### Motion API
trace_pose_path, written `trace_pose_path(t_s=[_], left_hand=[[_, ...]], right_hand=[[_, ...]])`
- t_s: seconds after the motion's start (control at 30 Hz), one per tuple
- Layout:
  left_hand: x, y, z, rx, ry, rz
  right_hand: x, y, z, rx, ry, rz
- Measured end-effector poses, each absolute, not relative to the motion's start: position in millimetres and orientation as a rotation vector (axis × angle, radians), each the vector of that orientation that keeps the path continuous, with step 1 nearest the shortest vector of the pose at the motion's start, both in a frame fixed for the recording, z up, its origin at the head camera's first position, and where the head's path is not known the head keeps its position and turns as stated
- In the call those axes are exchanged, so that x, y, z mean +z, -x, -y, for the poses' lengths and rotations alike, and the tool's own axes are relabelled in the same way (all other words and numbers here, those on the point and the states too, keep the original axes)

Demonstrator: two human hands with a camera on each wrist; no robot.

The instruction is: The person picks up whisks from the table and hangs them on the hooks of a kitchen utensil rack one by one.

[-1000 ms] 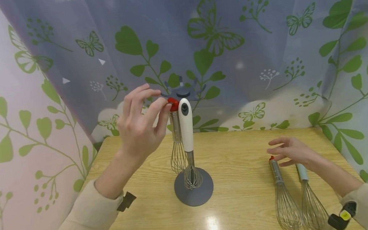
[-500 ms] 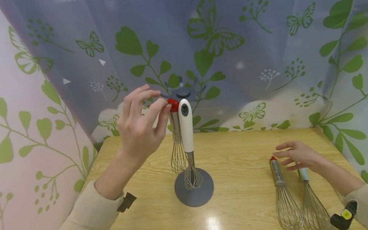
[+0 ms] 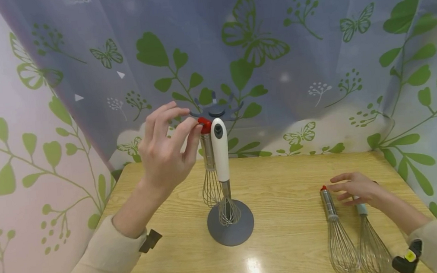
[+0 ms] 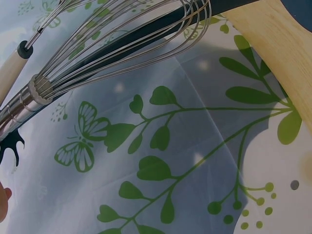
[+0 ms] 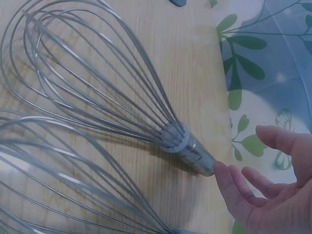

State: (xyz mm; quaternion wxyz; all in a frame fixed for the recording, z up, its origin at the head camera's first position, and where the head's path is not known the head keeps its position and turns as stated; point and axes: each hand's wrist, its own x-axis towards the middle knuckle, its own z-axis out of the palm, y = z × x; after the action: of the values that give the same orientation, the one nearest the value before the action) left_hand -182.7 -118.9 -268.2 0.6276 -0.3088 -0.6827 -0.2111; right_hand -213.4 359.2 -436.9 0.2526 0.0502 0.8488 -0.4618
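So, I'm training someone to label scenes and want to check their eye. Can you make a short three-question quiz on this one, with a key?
1. Multiple choice: where does the left hand pinch the steel-handled whisk at the stand?
a) its wires
b) its red end
c) the middle of its handle

2. True or false: the white-handled whisk has its handle above its wires.

3. Fill in: near the right hand lie a red-ended whisk and a whisk with a ____ handle.

Key: 1. b; 2. true; 3. pale green.
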Motion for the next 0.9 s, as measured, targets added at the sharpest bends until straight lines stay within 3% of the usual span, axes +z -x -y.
trace_pose_path(t_s=[0.9], left_hand=[[-268, 182, 118, -0.486, 0.701, 1.567]], right_hand=[[-455, 207, -359, -1.241, -0.134, -2.272]])
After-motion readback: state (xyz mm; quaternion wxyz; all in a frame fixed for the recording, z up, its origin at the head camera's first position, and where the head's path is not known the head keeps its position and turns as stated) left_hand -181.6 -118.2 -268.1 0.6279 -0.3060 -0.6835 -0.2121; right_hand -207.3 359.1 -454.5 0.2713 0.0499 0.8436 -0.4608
